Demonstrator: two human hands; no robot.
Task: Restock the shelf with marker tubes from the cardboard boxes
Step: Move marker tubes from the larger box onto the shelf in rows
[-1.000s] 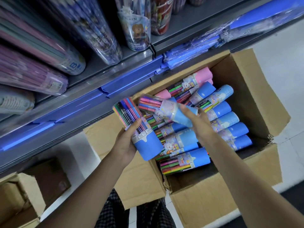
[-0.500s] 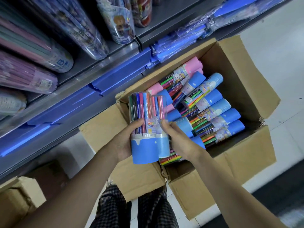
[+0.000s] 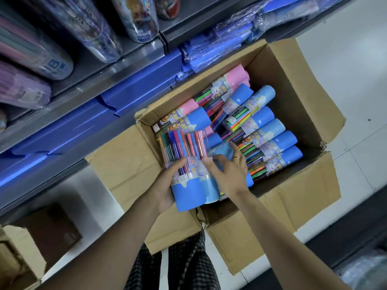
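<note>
Shelf [image 3: 129, 65]: top cut off, stock on it blurred, labels unreadable. Cardboard box [image 3: 293, 97] below, open, marker tubes [image 3: 261, 130] lying inside. Left hand [image 3: 165, 185] grips two upright tubes [image 3: 186, 164] over the box's near-left corner; label writing too blurred. Right hand [image 3: 229, 172] fingers spread, touching them.

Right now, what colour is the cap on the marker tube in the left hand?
Blue, with a white drip edge, on the marker tube in the left hand; head view.
</note>
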